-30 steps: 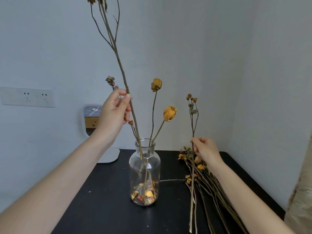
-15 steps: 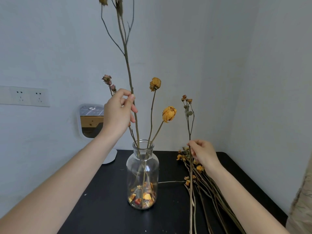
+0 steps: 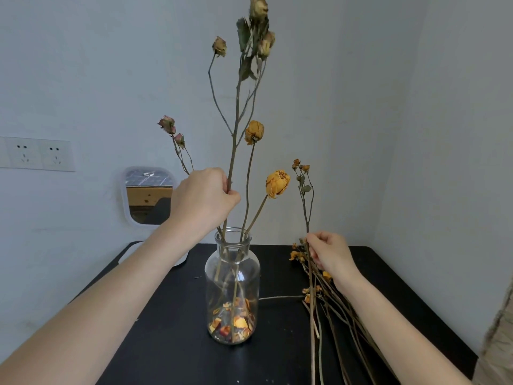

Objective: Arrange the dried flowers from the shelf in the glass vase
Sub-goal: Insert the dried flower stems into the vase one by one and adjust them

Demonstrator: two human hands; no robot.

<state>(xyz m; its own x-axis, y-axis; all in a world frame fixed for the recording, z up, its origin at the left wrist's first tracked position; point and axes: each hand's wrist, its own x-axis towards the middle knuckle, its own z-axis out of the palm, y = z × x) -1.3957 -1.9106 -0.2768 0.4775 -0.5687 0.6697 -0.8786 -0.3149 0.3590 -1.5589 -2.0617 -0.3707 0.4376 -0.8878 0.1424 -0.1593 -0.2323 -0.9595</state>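
Stems are the whole matter at this moment. The left hand (image 3: pixel 204 200) is curled round the tall branched stem (image 3: pixel 232 154), gripping it just above the mouth of the glass vase (image 3: pixel 251 276). The stem's lower end already runs down through the neck toward the loose petals (image 3: pixel 233 320) at the bottom. Two yellow roses (image 3: pixel 277 183) and a spray of pink buds (image 3: pixel 168 125) stand in the same neck, so the opening looks crowded.

The right hand (image 3: pixel 329 255) pinches a thin sprig (image 3: pixel 307 223) between thumb and fingertips, the other fingers folded in. The sprig stands nearly upright, small heads at the top. Its cut end is down on the black table (image 3: pixel 166 343) among the loose stems (image 3: pixel 333 315) that lie to the right of the vase.

That is the relation that counts — the vase mouth lies to the left of the right hand and at about its height, while the sprig's foot sits well below the rim. By my judgement the sprig must rise along its own axis before it goes left. The right hand is the nearer one to the pile — the left is directly over the vase.
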